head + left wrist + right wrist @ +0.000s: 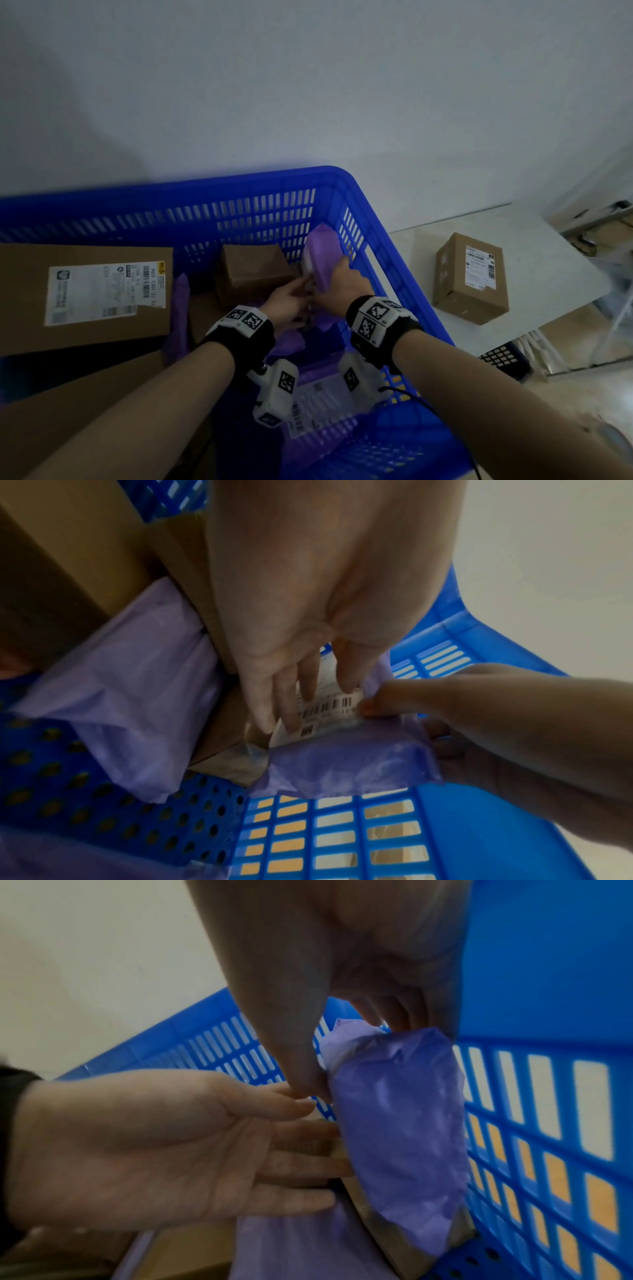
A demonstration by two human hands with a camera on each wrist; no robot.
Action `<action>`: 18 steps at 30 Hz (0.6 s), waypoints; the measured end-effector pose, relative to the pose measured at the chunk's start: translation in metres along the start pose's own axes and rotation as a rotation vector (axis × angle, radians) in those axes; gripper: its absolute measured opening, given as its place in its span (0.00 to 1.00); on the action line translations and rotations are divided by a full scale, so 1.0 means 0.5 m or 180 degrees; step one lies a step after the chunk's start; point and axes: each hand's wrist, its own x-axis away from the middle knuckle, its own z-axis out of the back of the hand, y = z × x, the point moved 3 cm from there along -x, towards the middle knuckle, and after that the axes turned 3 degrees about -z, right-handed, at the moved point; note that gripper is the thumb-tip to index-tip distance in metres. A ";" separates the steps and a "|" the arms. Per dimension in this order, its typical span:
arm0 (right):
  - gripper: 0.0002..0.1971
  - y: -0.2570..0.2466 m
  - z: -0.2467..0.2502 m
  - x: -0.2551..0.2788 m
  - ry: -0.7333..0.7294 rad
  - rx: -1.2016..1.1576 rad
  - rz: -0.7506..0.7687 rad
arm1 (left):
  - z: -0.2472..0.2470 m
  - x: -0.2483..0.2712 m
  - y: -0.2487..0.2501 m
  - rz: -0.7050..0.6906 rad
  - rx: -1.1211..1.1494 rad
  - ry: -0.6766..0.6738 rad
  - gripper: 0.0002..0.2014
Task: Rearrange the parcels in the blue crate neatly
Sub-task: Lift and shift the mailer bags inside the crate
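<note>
parcels sit in the blue crate (359,205), and the one i'm working is a purple mailer (322,260) stood on end against the crate's right wall, near the far corner. my right hand (342,284) is wrapped around it, thumb on the near face and fingers behind. my left hand (291,301) has its fingers straight, pressing flat on the mailer's white barcode label (329,707) (gripping nothing). a small brown box (253,274) stands just beside the mailer, and a large labelled carton (85,294) lies to the left. another purple mailer (318,404) lies flat under my wrists. outside the crate, a cardboard box (471,277) sits on a white surface.
</note>
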 end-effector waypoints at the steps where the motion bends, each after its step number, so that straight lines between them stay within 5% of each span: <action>1: 0.45 -0.001 0.008 0.006 0.0012 -0.0024 0.0043 | -0.001 0.003 0.011 -0.0115 -0.0008 0.0011 0.27; 13: 0.34 -0.011 0.165 0.068 -0.0338 -0.0436 0.0822 | 0.122 0.061 0.206 -0.1272 -0.1278 0.0851 0.39; 18: 0.27 -0.021 0.190 0.084 -0.0890 -0.1026 0.1080 | 0.152 0.122 0.234 -0.1078 -0.0990 0.0399 0.26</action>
